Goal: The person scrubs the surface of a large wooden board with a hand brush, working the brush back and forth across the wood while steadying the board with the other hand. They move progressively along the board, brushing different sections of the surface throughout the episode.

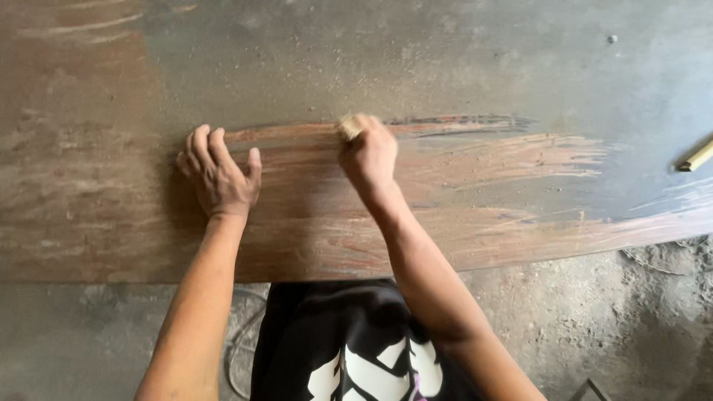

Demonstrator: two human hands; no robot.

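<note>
A large flat wooden board (pixel 475 223), reddish-brown with dusty grey patches and light scratch streaks, lies across the view. My left hand (pixel 217 174) rests flat on it with fingers spread, holding nothing. My right hand (pixel 369 154) is closed around a small tan pad (pixel 347 128), likely a folded piece of sandpaper, and presses it on the board. Only the pad's far end shows beyond my knuckles. Fine sawdust (pixel 327 89) lies on the board beyond both hands.
A pale wooden stick (pixel 695 157) pokes in at the right edge on the board. Below the board's near edge is a dusty concrete floor (pixel 594 319) with thin wire loops (pixel 241 349). My dark shirt fills the bottom centre.
</note>
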